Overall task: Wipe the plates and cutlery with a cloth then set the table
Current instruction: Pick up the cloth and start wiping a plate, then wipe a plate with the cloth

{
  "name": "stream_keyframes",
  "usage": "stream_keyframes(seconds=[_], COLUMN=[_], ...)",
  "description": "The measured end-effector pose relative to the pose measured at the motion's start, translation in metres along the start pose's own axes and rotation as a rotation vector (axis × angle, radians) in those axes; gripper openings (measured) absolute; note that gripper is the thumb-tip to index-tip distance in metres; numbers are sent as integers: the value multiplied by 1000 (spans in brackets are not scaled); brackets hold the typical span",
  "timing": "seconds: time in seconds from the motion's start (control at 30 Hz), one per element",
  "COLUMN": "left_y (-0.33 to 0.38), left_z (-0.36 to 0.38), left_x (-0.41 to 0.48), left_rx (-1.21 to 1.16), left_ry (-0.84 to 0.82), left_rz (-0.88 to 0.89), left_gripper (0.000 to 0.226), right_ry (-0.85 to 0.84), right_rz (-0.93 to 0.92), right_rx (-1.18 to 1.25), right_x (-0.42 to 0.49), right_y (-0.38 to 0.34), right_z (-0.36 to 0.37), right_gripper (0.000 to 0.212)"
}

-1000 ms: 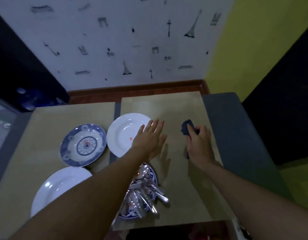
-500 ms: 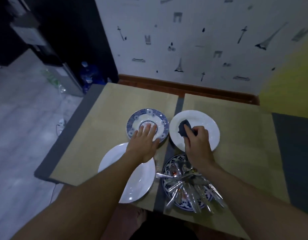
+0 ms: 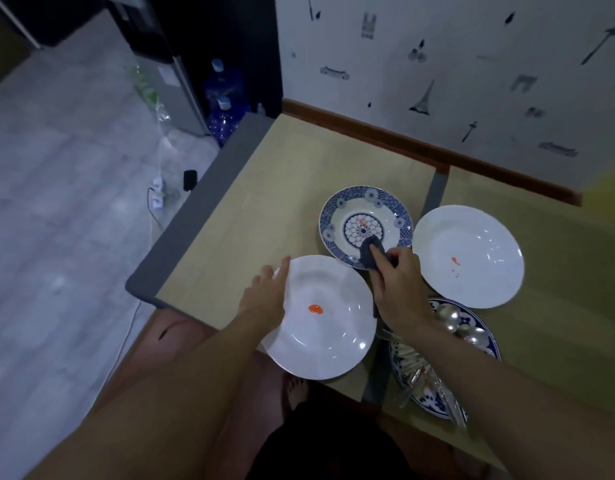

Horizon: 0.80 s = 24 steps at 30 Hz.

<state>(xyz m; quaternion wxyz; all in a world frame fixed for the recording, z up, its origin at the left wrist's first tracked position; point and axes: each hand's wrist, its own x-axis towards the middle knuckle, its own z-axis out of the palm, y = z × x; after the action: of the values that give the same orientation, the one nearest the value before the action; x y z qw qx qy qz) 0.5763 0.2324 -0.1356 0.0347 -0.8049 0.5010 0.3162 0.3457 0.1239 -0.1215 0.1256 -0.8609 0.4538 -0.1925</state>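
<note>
Pinched cloth (image 3: pixel 369 251) in right hand (image 3: pixel 399 284), pressed onto near rim of blue plate (image 3: pixel 363 227) just ahead of it. Held left hand (image 3: pixel 264 299) flat, fingers straight, on edge of white plate (image 3: pixel 328 341) between both hands. Right of right hand, second white plate (image 3: pixel 468 258); under that wrist, cutlery (image 3: pixel 448 315) on dish (image 3: pixel 490 341).

The left hand (image 3: pixel 264 299) and right hand (image 3: pixel 399 285) were bare, and both forearms (image 3: pixel 195 375) were uncovered right to the picture's edge. A black garment (image 3: pixel 333 448) lay over the lap; a bare thigh (image 3: pixel 184 344) and bare toes (image 3: pixel 296 389) showed beside it.
</note>
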Motion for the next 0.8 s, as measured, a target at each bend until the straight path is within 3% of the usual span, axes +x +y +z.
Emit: stream_keyframes(seconds=[0.23, 0.4, 0.53, 0.8], left_y=[-35, -50, -61, -54], left_z=[-13, -27, -35, -76], left_x=[-18, -43, -50, -61], left_rx=[-370, -542, -590, -825], left_ry=[-4, 28, 76, 305], left_rz=[20, 25, -6, 33], left_gripper=[77, 71, 51, 69], right_ry=[-64, -104, -133, -133], right_rz=[-23, -70, -92, -201], right_rx=[11, 44, 104, 175], right_x=[6, 12, 19, 40], right_y=[-22, -38, -52, -85], right_z=[7, 10, 10, -9], right_gripper=[46, 47, 46, 42])
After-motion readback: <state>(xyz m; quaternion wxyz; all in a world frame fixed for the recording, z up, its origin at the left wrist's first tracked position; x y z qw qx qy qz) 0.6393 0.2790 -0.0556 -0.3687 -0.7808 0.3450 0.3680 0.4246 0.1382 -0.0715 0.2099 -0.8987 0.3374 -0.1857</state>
